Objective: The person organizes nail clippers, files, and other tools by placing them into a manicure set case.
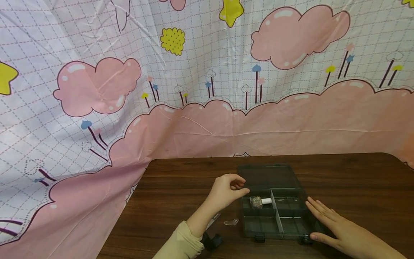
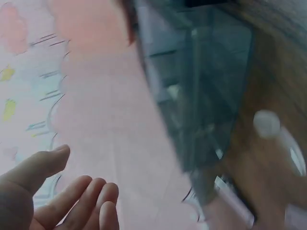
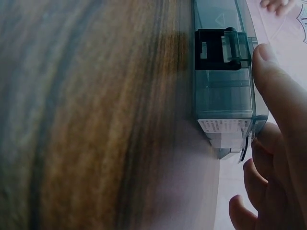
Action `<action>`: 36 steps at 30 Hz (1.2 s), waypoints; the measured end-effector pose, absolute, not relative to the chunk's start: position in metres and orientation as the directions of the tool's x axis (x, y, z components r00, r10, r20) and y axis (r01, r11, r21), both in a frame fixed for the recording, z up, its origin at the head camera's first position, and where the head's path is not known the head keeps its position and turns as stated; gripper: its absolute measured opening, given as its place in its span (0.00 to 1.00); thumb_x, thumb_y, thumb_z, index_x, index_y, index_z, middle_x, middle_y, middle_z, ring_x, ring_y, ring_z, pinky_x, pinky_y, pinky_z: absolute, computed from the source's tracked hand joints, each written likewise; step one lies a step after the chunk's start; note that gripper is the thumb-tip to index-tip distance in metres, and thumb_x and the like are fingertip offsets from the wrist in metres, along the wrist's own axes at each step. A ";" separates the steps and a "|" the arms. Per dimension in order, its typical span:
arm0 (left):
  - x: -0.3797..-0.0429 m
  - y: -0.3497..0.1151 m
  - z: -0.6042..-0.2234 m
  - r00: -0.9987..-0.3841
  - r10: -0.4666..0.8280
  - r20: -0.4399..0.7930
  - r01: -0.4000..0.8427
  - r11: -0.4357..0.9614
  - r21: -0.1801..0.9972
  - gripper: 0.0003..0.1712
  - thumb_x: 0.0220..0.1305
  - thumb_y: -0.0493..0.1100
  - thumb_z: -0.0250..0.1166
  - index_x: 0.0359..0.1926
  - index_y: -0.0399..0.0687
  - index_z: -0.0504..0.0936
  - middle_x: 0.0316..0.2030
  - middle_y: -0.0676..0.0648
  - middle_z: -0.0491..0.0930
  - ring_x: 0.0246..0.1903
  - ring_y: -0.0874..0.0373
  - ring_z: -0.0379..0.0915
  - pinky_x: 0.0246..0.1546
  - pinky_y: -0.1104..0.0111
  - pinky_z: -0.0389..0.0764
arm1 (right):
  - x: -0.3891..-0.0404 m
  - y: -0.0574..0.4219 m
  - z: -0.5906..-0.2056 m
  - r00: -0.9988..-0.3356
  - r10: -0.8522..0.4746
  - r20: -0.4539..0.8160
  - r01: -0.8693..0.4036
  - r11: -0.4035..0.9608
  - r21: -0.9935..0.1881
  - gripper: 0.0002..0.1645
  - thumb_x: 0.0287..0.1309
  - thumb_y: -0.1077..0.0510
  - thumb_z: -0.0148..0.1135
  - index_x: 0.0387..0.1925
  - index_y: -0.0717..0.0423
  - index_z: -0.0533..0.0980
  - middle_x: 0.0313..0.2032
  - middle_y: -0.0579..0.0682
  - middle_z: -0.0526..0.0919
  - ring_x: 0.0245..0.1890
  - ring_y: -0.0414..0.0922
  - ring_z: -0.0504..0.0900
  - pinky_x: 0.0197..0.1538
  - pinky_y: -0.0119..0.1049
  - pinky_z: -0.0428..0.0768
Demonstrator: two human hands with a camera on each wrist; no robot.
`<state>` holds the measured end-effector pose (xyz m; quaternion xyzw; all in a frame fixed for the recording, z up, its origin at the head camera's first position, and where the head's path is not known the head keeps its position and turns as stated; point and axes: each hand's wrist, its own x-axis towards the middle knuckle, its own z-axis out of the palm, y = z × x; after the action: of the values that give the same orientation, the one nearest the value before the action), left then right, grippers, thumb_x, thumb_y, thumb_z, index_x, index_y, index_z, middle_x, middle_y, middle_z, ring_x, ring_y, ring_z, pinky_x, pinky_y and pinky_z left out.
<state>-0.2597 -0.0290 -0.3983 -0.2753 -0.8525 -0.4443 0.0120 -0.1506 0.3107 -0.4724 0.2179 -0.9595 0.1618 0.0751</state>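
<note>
A smoky see-through plastic compartment box (image 1: 260, 226) lies on the table with its lid (image 1: 266, 176) folded back. A glittery nail polish bottle (image 1: 255, 202) with a white cap is on its side in the back left compartment. My left hand (image 1: 228, 190) hovers over the box's left edge, fingers loosely bent, thumb apart and nothing held. My right hand (image 1: 339, 225) touches the box's right side, its fingers mostly straight. In the right wrist view, the thumb (image 3: 273, 72) lies by the rim near a black latch (image 3: 211, 50).
A brown wooden table (image 1: 181, 190) bears the box. Left of it lie a small clear spoon-shaped piece (image 1: 231, 222), a thin pale object (image 1: 212, 220) and a black object (image 1: 211, 241), partly behind my left forearm. A pink cloud-patterned cloth (image 1: 200, 140) hangs behind the table.
</note>
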 end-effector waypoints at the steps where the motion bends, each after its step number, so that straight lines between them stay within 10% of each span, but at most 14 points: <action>1: -0.258 -0.037 -0.395 -0.853 0.443 0.277 0.475 0.438 0.763 0.14 0.56 0.46 0.72 0.42 0.46 0.84 0.35 0.50 0.82 0.33 0.66 0.77 0.35 0.75 0.78 | -0.150 0.311 -0.472 -0.895 -0.393 0.213 -0.441 0.852 -0.281 0.49 0.61 0.40 0.59 0.75 0.48 0.48 0.74 0.43 0.40 0.64 0.18 0.27 0.44 0.57 0.76; 12: -0.229 -0.109 -0.385 -0.903 0.278 0.327 0.423 0.438 0.793 0.11 0.57 0.47 0.71 0.39 0.49 0.85 0.36 0.52 0.82 0.34 0.59 0.79 0.36 0.68 0.80 | -0.150 0.309 -0.471 -0.915 -0.368 0.166 -0.403 0.845 -0.351 0.49 0.61 0.38 0.58 0.75 0.44 0.46 0.73 0.57 0.49 0.64 0.20 0.32 0.47 0.63 0.73; 19: -0.216 -0.130 -0.411 -0.930 0.251 0.267 0.352 0.407 0.843 0.11 0.57 0.46 0.71 0.38 0.47 0.85 0.33 0.51 0.82 0.32 0.58 0.79 0.34 0.67 0.80 | -0.149 0.308 -0.467 -0.932 -0.346 0.110 -0.361 0.851 -0.381 0.50 0.60 0.35 0.57 0.75 0.41 0.46 0.73 0.56 0.49 0.67 0.56 0.56 0.49 0.66 0.69; 24: -0.208 -0.142 -0.433 -0.957 0.244 0.158 0.240 0.356 0.903 0.15 0.57 0.48 0.71 0.41 0.42 0.84 0.35 0.50 0.82 0.34 0.56 0.79 0.37 0.69 0.79 | -0.149 0.308 -0.467 -0.930 -0.350 0.112 -0.365 0.841 -0.400 0.49 0.60 0.36 0.57 0.75 0.40 0.46 0.73 0.56 0.49 0.69 0.43 0.46 0.52 0.68 0.65; 27: -0.206 -0.147 -0.443 -0.968 0.235 0.086 0.164 0.333 0.928 0.18 0.57 0.48 0.70 0.43 0.39 0.83 0.36 0.48 0.82 0.36 0.54 0.79 0.39 0.69 0.79 | -0.149 0.309 -0.469 -0.929 -0.347 0.130 -0.369 0.835 -0.407 0.49 0.60 0.37 0.58 0.75 0.39 0.46 0.73 0.54 0.48 0.67 0.29 0.38 0.69 0.48 0.48; 31: -0.206 -0.152 -0.454 -0.975 0.220 0.035 0.112 0.349 0.930 0.18 0.55 0.48 0.72 0.41 0.40 0.84 0.35 0.48 0.82 0.35 0.53 0.79 0.37 0.70 0.79 | -0.149 0.311 -0.471 -0.922 -0.357 0.149 -0.387 0.828 -0.407 0.49 0.61 0.39 0.59 0.75 0.41 0.46 0.74 0.53 0.46 0.68 0.29 0.37 0.64 0.22 0.31; 36: -0.206 -0.154 -0.462 -0.977 0.211 0.020 0.102 0.387 0.916 0.17 0.53 0.48 0.74 0.39 0.41 0.85 0.31 0.49 0.82 0.31 0.54 0.78 0.32 0.69 0.79 | -0.147 0.311 -0.470 -0.914 -0.368 0.168 -0.405 0.832 -0.378 0.49 0.61 0.40 0.59 0.75 0.42 0.46 0.74 0.53 0.45 0.67 0.28 0.37 0.60 0.16 0.29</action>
<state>-0.2057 -0.1537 -0.4621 -0.0943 -0.8312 -0.5456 -0.0498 -0.1472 0.3109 -0.4705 0.2021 -0.9562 0.2072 0.0441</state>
